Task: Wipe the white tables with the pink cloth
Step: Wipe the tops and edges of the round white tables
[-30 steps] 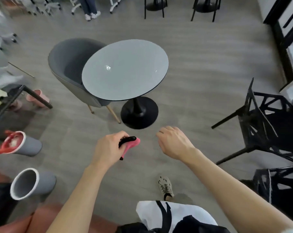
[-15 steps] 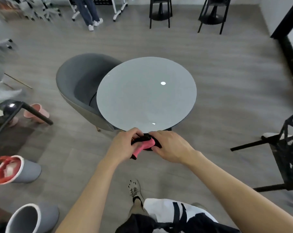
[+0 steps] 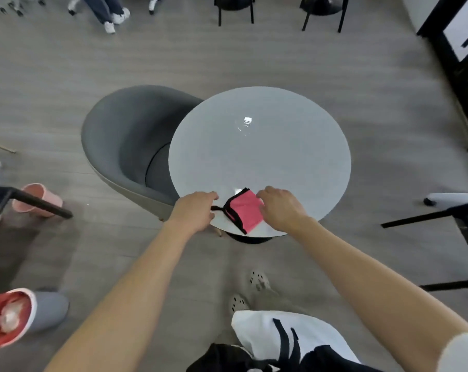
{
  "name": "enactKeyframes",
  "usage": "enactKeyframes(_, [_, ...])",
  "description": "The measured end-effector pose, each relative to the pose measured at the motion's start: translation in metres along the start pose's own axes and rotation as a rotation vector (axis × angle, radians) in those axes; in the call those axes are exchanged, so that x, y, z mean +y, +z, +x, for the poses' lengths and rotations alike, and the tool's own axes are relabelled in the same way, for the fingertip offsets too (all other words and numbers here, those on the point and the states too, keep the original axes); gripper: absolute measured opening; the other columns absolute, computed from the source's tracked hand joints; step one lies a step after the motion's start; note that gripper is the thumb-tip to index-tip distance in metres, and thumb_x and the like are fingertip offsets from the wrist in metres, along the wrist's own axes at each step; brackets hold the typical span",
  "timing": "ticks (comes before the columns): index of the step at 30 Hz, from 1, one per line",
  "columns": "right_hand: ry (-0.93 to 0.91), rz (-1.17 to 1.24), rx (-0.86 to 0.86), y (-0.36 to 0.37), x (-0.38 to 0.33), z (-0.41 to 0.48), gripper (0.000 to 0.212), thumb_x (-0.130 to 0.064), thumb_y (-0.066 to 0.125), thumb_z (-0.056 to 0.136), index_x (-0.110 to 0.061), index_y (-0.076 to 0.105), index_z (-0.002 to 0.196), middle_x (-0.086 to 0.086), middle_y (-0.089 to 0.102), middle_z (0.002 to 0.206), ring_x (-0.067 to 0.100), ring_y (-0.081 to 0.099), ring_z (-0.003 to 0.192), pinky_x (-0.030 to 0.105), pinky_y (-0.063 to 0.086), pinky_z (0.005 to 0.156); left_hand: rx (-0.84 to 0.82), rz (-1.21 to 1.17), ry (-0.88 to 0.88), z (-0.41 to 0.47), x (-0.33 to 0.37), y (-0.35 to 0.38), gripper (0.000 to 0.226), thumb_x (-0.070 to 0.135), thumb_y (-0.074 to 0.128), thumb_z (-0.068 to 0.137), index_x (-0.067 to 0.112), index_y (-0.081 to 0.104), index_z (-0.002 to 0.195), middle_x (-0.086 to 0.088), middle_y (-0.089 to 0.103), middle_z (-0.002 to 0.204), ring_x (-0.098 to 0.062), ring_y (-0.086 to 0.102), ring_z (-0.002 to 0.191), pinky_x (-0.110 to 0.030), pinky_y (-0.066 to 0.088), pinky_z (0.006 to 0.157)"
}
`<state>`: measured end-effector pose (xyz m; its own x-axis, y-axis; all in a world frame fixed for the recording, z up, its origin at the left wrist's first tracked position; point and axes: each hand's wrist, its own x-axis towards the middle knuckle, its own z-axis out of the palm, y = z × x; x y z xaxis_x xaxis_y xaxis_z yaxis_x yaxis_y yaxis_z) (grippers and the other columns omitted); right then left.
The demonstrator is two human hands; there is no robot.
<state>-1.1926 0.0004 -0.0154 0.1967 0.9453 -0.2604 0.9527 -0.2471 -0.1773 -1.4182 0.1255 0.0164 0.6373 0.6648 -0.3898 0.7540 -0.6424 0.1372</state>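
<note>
At the near edge of the round white bench [image 3: 259, 157] the pink cloth [image 3: 245, 209] sits folded, the left hand [image 3: 194, 210] in a pinching grip on its black hem and the right hand [image 3: 280, 208] holding the opposite side with curled fingers; I'd open it flat, then sweep outward.

The place looks like a café-style lounge or office break area: a round white table [image 3: 259, 157] on a black pedestal stands on grey plank flooring [image 3: 254, 55], with a grey tub chair [image 3: 125, 140] tucked against its left side, black chairs [image 3: 234, 6] well beyond it, and a standing person's legs [image 3: 104, 9] off beyond its far left.
</note>
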Motion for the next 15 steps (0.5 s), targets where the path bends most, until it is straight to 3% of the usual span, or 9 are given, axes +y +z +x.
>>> enactKeyframes(4, [-0.005, 0.020, -0.084, 0.053, -0.011, 0.026, 0.025, -0.015, 0.050, 0.105, -0.015, 0.064, 0.126, 0.004, 0.065, 0.123, 0.028, 0.064, 0.111, 0.039, 0.052, 0.090, -0.139, 0.090, 0.023, 0.025, -0.036, 0.029, 0.050, 0.031, 0.066, 0.101, 0.030, 0.055, 0.149, 0.000, 0.068, 0.135, -0.026, 0.066, 0.121, -0.045, 0.057, 0.095])
enactKeyframes(7, [-0.030, 0.093, -0.065, 0.083, -0.022, 0.055, 0.037, -0.030, 0.044, 0.111, -0.019, 0.061, 0.142, 0.001, 0.060, 0.147, 0.026, 0.052, 0.138, 0.039, 0.046, 0.110, -0.193, 0.127, 0.049, 0.050, -0.062, 0.032, 0.049, 0.032, 0.064, 0.102, 0.031, 0.055, 0.150, 0.001, 0.068, 0.135, -0.025, 0.067, 0.118, -0.044, 0.057, 0.093])
enactKeyframes(9, [-0.072, 0.069, -0.115, 0.116, -0.024, 0.066, 0.058, -0.049, 0.033, 0.113, -0.024, 0.041, 0.165, 0.003, 0.031, 0.176, 0.027, 0.023, 0.164, 0.045, 0.023, 0.132, -0.221, 0.167, 0.066, 0.069, -0.082, 0.031, 0.048, 0.035, 0.061, 0.103, 0.030, 0.054, 0.150, 0.002, 0.067, 0.136, -0.024, 0.066, 0.119, -0.042, 0.056, 0.092])
enactKeyframes(11, [-0.087, 0.016, -0.183, 0.149, -0.025, 0.064, 0.075, -0.062, 0.027, 0.110, -0.028, 0.010, 0.175, 0.002, -0.009, 0.182, 0.024, -0.008, 0.168, 0.054, 0.000, 0.135, -0.253, 0.215, 0.088, 0.086, -0.099, 0.025, 0.047, 0.034, 0.059, 0.104, 0.030, 0.054, 0.151, 0.003, 0.067, 0.137, -0.024, 0.065, 0.120, -0.041, 0.055, 0.091])
enactKeyframes(13, [-0.067, -0.002, -0.127, 0.177, -0.030, 0.055, 0.079, -0.063, 0.025, 0.110, -0.026, -0.003, 0.174, 0.002, -0.020, 0.180, 0.025, -0.020, 0.166, 0.059, -0.003, 0.134, -0.267, 0.248, 0.108, 0.100, -0.117, 0.023, 0.047, 0.032, 0.057, 0.104, 0.029, 0.054, 0.151, 0.003, 0.067, 0.139, -0.024, 0.065, 0.122, -0.040, 0.053, 0.088])
enactKeyframes(15, [-0.033, 0.019, -0.065, 0.185, -0.037, 0.056, 0.077, -0.066, 0.019, 0.112, -0.026, -0.004, 0.174, 0.001, -0.020, 0.180, 0.023, -0.022, 0.166, 0.060, -0.002, 0.134, -0.267, 0.272, 0.116, 0.112, -0.133, 0.021, 0.046, 0.031, 0.056, 0.104, 0.028, 0.054, 0.151, 0.003, 0.067, 0.138, -0.024, 0.065, 0.121, -0.039, 0.052, 0.085])
